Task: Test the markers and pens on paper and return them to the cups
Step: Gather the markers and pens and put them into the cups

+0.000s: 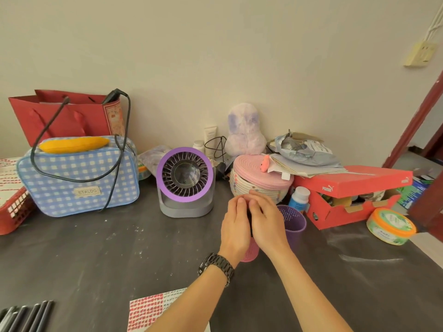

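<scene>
My left hand [236,221] and my right hand [267,219] are side by side above a pink perforated cup [250,251], palms facing each other. They are cupped round a dark bundle of pens [250,220], of which only a thin sliver shows in the gap between them. Most of the pink cup is hidden behind my hands. A purple perforated cup [293,221] stands just right of my right hand. Near the front edge lies a sheet of red-patterned paper [148,310], partly under my left forearm. Several black pens [26,315] lie at the front left corner.
A purple desk fan [185,180] stands left of my hands and a pink-lidded woven basket [259,178] right behind them. A red shoe box [347,195], a blue bottle [298,197] and a round tub [390,226] are at the right, a checked bag [79,178] and a red basket [12,212] at the left.
</scene>
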Demonstrator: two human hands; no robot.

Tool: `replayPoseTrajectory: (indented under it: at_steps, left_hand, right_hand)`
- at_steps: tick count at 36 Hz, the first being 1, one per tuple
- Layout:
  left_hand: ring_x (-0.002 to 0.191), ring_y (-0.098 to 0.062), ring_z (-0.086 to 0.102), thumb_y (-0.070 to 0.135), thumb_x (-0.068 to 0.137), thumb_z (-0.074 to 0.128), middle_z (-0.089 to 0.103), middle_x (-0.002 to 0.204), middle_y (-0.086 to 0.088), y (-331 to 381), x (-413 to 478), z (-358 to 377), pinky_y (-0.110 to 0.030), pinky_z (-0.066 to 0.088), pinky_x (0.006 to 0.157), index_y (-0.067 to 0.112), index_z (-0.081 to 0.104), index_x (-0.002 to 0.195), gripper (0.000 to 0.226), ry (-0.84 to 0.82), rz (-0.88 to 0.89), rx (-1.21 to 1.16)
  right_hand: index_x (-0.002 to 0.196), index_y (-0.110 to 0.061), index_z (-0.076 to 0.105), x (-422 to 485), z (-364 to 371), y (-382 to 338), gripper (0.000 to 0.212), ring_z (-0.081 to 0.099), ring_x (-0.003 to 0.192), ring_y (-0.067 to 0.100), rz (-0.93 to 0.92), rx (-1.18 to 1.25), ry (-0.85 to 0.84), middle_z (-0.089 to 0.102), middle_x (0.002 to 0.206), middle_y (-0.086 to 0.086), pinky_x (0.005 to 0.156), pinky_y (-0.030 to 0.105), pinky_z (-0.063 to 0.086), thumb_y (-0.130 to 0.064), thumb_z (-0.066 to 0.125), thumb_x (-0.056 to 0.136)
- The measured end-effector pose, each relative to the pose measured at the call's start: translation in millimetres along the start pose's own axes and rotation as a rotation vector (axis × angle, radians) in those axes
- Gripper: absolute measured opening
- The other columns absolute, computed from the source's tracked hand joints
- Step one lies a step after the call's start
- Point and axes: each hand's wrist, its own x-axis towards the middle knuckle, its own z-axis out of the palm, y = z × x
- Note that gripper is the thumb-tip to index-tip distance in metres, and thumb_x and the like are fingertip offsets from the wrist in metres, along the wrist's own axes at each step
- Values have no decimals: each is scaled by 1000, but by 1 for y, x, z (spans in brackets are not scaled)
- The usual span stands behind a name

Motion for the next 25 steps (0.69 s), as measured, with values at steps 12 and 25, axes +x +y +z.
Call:
replayPoseTrajectory:
  at_steps: [12,25]
  left_hand:
    - [111,12,55,32,101,55,61,121,23,34,-32,-103,-10,42,90,31,59,127,26,-127,129,239]
    - [120,2,43,51,93,55,46,125,31,9,-166,-351,-16,36,93,45,53,122,30,337,20,841]
  right_hand:
    - [116,-17,68,-35,-10,-36,20,57,105,13,-263,-162,228,63,108,-9,94,39,48,-17,60,97]
    - [98,-41,68,-163,97,-97,30,66,94,-4,-181,11,-300,72,99,-26,79,14,50,-16,77,85]
